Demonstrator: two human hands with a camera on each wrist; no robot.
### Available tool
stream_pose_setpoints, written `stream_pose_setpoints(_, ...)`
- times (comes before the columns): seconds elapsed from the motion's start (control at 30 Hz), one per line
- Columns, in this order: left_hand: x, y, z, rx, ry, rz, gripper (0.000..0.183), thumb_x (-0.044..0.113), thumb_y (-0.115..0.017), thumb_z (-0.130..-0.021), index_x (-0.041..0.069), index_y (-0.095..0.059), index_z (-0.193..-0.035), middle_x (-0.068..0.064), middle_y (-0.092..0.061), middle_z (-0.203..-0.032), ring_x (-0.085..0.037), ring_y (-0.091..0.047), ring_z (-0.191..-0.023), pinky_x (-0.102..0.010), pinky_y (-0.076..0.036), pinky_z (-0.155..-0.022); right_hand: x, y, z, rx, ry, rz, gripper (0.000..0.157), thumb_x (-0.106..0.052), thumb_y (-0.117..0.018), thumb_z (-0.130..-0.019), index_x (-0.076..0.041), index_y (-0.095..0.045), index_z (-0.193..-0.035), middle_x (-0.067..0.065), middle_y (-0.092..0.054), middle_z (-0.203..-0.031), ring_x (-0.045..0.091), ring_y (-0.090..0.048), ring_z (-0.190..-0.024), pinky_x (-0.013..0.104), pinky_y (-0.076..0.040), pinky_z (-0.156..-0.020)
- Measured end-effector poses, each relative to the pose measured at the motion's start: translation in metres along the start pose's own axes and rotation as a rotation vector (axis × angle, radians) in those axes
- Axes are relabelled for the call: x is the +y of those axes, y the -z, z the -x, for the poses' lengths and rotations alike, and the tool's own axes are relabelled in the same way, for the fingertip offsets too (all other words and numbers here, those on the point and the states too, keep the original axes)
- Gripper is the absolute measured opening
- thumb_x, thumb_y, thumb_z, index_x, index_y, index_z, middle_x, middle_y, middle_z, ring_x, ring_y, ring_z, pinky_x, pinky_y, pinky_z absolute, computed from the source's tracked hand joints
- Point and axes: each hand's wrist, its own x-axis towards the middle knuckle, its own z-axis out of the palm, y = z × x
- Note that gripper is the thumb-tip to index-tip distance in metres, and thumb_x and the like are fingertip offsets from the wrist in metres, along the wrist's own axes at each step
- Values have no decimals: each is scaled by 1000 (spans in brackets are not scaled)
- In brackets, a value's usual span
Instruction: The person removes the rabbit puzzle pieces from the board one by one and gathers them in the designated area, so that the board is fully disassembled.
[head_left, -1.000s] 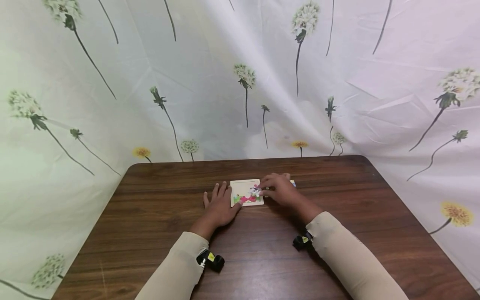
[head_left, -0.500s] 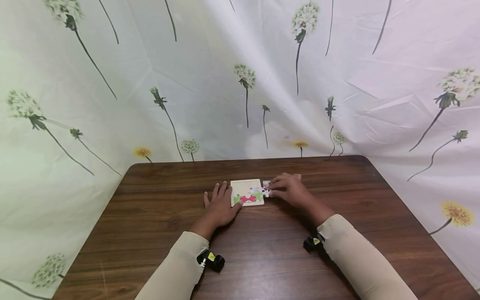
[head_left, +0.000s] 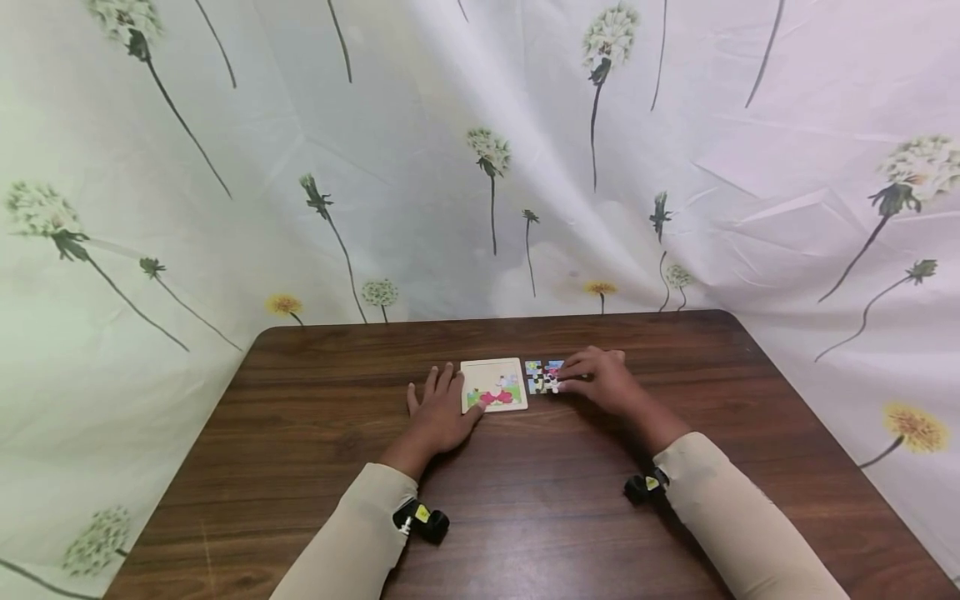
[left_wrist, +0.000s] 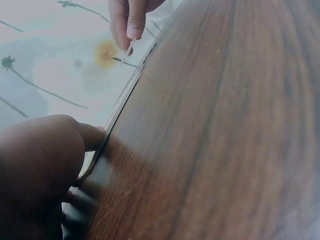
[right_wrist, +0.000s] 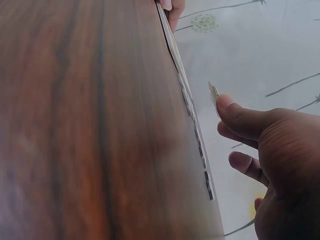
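Note:
A small pale wooden puzzle tray (head_left: 480, 375) lies near the table's far side, with colourful pieces filling part of its lower and right area. My left hand (head_left: 437, 421) rests beside it with fingers spread, the thumb on the tray's near left corner. Just right of the tray is a group of loose jigsaw pieces (head_left: 533, 384) lying flat. Over that group is my right hand (head_left: 603, 382). Its thumb and forefinger pinch a jigsaw piece (right_wrist: 213, 95), seen edge-on and raised off the table in the right wrist view. The piece's picture cannot be made out.
Dark wood-grain table (head_left: 517, 508) extends around the tray on all sides. Behind its far edge hangs a pale curtain (head_left: 420, 167) printed with dandelions. A small black camera (head_left: 431, 525) is strapped at the left wrist, and another camera (head_left: 637, 489) at the right.
My right hand has moved right, from over the tray to the loose pieces, uncovering more of them. A piece earlier held over the tray no longer shows there. The left hand stays put.

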Motion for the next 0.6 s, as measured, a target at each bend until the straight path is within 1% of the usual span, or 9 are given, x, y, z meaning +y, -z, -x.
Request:
stream_pose_setpoints(0.13, 0, 2, 1, 5, -2, 1, 77, 52, -54, -112, 7, -34, -172, -18, -19, -183, -45, -10, -171, -78, -3, -130, 2, 1, 1, -6, -24, -1, 16, -18, -90, -89, -16, -90, -105, 5, -84, -113, 29, -71, -109, 51, -28, -96)
stream_pose_setpoints(0.3, 0, 2, 0, 11, -12, -3, 76, 51, -54, -112, 7, -35, -171, -18, -20, -183, -45, -11, -171, -79, -3, -130, 5, 2, 2, -5, -28, 19, 17, -19, -92, -88, -17, -90, -104, 4, -84, -113, 26, -71, -106, 49, -28, -94)
stream_pose_setpoints(0.43, 0, 1, 0, 15, -14, -2, 76, 51, -54, -112, 7, -35, -171, -18, -20, -183, -45, -11, -171, -79, -3, -130, 6, 4, 4, -6, -30, 31, 16, -19, -91, -88, -16, -90, -104, 7, -84, -115, 31, -72, -109, 55, -31, -94)
stream_pose_setpoints(0.5, -1, 0, 0, 17, -15, 3, 76, 49, -55, -111, 6, -36, -171, -19, -21, -183, -46, -11, -171, -79, -3, -129, 8, 4, 5, -10, -35, 33, 16, -19, -91, -88, -15, -90, -104, 8, -84, -116, 35, -73, -114, 60, -31, -97)
stream_pose_setpoints(0.6, -1, 0, -2, 11, -14, 14, 77, 49, -56, -111, 5, -35, -171, -20, -19, -183, -46, -10, -171, -79, -1, -130, 10, 3, 5, -14, -48, 35, 16, -19, -91, -89, -15, -90, -104, 9, -84, -117, 38, -73, -118, 64, -31, -98)
